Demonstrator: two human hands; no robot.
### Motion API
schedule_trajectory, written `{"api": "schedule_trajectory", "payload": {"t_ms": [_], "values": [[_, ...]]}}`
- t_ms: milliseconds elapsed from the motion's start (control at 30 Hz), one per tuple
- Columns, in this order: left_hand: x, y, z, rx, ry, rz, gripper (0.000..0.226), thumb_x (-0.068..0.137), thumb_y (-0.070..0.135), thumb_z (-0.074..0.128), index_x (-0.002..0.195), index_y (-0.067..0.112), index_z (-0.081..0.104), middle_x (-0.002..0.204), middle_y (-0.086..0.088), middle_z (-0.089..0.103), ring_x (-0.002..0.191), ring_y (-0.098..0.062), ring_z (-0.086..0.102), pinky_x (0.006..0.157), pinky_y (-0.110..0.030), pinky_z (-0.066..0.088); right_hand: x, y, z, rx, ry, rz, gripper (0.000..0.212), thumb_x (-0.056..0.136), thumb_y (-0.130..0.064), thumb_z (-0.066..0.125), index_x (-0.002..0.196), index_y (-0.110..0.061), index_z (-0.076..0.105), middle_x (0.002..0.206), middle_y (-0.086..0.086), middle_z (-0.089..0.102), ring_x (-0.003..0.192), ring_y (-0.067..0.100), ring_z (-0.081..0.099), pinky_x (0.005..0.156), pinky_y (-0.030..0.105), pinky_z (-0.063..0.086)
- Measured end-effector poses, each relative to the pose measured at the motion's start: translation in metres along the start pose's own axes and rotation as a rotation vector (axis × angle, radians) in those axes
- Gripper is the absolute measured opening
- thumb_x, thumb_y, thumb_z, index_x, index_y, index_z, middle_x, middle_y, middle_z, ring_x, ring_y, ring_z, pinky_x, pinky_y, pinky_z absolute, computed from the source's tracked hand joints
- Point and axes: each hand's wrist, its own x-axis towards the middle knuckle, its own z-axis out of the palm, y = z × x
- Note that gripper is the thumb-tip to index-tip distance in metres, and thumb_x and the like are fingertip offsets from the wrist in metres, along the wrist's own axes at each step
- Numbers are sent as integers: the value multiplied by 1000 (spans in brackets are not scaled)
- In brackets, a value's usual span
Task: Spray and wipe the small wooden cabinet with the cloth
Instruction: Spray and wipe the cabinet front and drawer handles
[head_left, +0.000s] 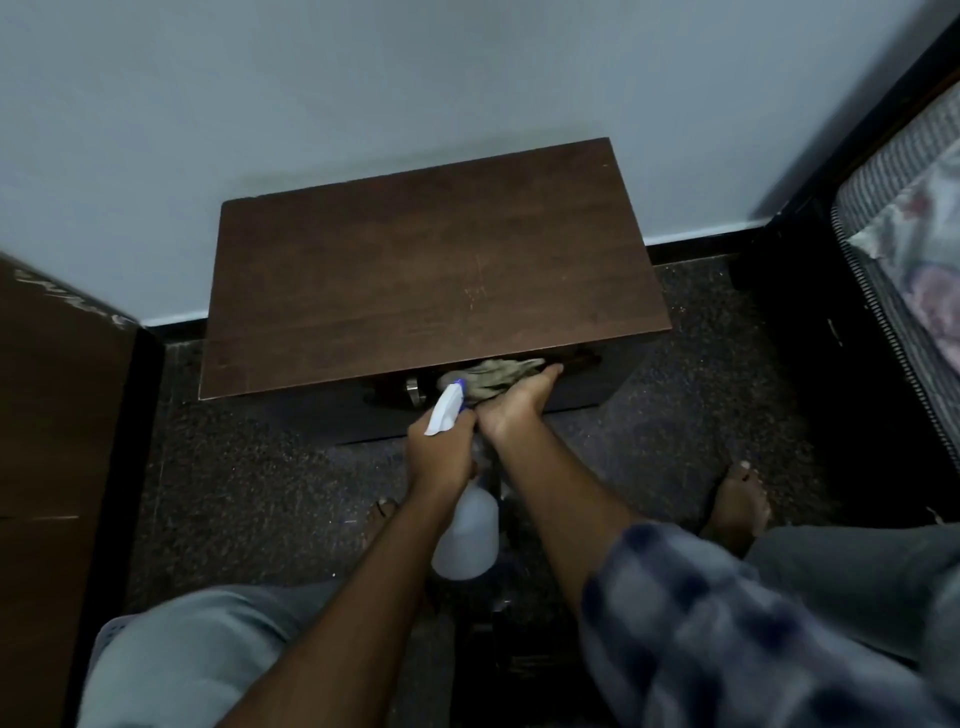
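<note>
While I look down past my knees, the nearest working thing is the spray bottle (464, 540), hanging neck-up in front of the cabinet (436, 265), its pale body below my wrist and its white-and-blue trigger head (447, 408) aimed at the cabinet's front face. My left hand (441, 457) is wrapped closed around the bottle's neck; I cannot tell whether a finger is squeezing the trigger. Just beside it, nearer the cabinet, my right hand (514, 402) presses the cloth (493, 376) flat against the upper front, right under the overhanging top edge, fingers stretched along the bunched fabric and not pinching it. A metal handle (413, 389) shows on the front, a little to the left of the cloth.

Beyond the hands, the cabinet top lies bare and dark, with faint pale scuffs towards its right half; I see no wet sheen or droplets on it, so I cannot say whether it has been wiped. My judgement is that I am mid-task, working the front panel, with the rest of the front and the sides left to do. Behind the cabinet stands the pale wall (363, 78).
</note>
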Motion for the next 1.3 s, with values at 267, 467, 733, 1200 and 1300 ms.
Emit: {"api": "schedule_trajectory", "payload": {"t_ms": [267,467,733,1200,1300], "values": [[12,-5,-17,48,-69,-11,15,93,13,70,97,0,78,77,-14,76,53,-28,56,48,-32,47,14,-67,1,119,231,-294,69,98,-70,32,153,-28,35,159,-1,36,142,28,39,113,38,32],[1,-1,-4,45,-136,-10,13,90,13,71,91,1,77,87,-28,74,47,-30,52,54,-39,46,22,-63,-2,124,-22,-291,90,78,-88,36,140,-26,56,140,5,58,129,31,53,118,50,30],[-13,6,13,49,-178,-6,7,89,9,72,89,5,77,88,-33,72,40,-27,48,52,-37,43,21,-71,-16,13,-6,-257,83,75,-87,46,126,-25,67,124,5,69,113,29,64,106,53,45],[-18,13,31,59,-271,14,12,92,9,69,82,7,77,84,-28,74,37,-25,50,50,-34,44,24,-125,-11,-79,33,-243,78,79,-88,33,98,-17,59,87,12,68,88,28,64,85,43,53],[-18,13,31,40,-275,11,14,93,8,69,82,14,75,82,-20,74,34,-24,48,47,-32,43,36,-137,-13,49,70,-268,75,91,-82,19,107,-21,59,107,9,64,96,30,60,87,42,48]]}}
